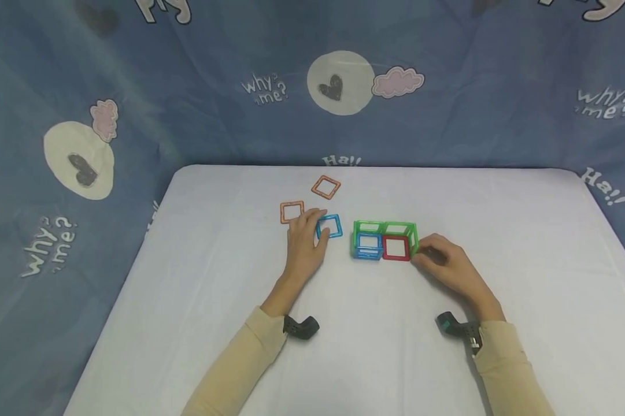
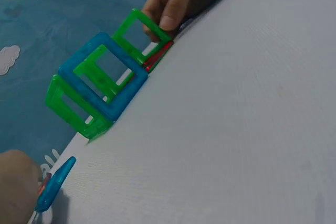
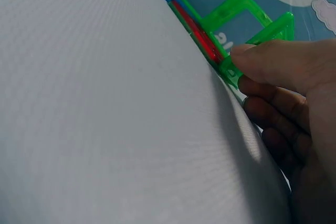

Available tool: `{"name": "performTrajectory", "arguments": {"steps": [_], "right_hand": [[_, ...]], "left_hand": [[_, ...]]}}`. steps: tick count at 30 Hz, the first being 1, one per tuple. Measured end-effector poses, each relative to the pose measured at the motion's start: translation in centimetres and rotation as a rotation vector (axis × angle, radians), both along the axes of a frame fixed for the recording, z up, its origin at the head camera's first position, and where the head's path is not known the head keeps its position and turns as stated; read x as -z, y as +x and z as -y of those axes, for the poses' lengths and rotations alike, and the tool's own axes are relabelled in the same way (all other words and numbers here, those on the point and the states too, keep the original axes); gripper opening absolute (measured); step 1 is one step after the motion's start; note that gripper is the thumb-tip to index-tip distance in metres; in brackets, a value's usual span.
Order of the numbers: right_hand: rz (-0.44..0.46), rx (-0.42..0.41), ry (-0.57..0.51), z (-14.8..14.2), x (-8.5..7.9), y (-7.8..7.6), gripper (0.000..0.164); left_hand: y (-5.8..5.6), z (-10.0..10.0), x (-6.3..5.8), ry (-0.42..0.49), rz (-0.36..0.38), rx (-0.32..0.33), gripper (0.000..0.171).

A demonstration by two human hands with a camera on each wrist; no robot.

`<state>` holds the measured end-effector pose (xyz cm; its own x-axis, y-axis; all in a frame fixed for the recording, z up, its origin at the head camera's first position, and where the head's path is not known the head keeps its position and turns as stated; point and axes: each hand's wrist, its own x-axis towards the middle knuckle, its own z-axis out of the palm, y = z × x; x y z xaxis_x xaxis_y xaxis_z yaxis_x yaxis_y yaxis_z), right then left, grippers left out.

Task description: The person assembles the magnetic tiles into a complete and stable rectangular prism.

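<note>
My left hand (image 1: 304, 245) pinches a blue square frame tile (image 1: 340, 225) by its left side; in the left wrist view this tile (image 2: 55, 184) appears nearly edge-on, tilted above the cloth with a shadow below. To the right stands a box-like structure of joined frame tiles. Green tiles (image 1: 385, 223) form its back and ends, a blue tile (image 1: 368, 234) stands upright at the front left, and a red tile (image 1: 396, 237) lies flat at the front right. My right hand (image 1: 450, 266) grips the structure's right-end green tile (image 3: 286, 24) between thumb and curled fingers.
Two loose orange square tiles lie on the white table: one orange tile (image 1: 292, 203) just beyond the left fingers, another orange tile (image 1: 335, 192) farther back. A blue printed cloth (image 1: 213, 127) hangs behind the table. Each wrist wears a dark camera (image 1: 302, 328).
</note>
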<state>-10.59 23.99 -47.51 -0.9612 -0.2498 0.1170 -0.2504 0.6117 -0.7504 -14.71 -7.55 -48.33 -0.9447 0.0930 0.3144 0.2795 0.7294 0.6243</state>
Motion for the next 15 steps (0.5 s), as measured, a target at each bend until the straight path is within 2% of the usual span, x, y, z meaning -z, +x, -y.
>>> {"name": "performTrajectory", "arguments": {"steps": [4,6,10,15], "right_hand": [[-0.005,-0.014,0.014,-0.12,0.00,-0.13,0.019],[-0.011,-0.019,0.011,-0.18,0.02,-0.14,0.019],[-0.002,-0.017,0.006,-0.13,-0.02,-0.05,0.019],[0.018,-0.013,0.005,0.11,-0.01,0.09,0.019]], "left_hand": [[0.00,-0.12,0.04,-0.122,0.038,-0.029,0.046],[0.01,-0.22,0.02,-0.150,0.044,-0.029,0.046],[0.04,-0.25,0.01,-0.153,0.029,-0.031,0.040],[0.25,-0.17,0.10,-0.090,-0.001,-0.025,0.031]]}}
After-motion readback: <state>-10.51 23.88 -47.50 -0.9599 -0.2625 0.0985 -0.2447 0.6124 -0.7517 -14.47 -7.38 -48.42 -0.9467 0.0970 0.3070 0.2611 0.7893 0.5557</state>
